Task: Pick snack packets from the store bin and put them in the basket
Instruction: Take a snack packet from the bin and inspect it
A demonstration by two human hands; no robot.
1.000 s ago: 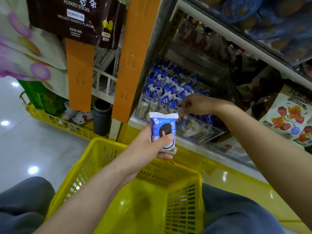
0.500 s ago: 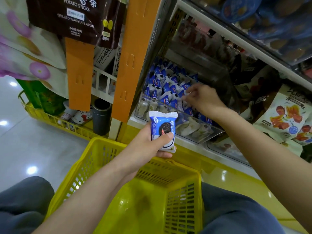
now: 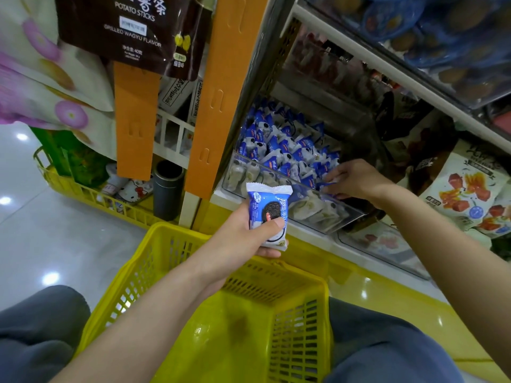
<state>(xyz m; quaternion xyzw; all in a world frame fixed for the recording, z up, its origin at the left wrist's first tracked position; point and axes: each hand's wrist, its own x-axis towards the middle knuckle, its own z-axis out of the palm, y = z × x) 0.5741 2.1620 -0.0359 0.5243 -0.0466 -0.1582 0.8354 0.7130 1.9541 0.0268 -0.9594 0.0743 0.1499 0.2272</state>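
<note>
Snack packets, blue-and-white cookie type: second one being taken, first one waiting over the basket.

Right hand is coming down from the middle of the heap to the front right corner of the clear store bin and is pinching a blue packet there. Left hand is keeping its grip, thumb across the face, on the cookie packet above the yellow basket, which is showing no packet yet; both are likely nearing the drop.
</note>
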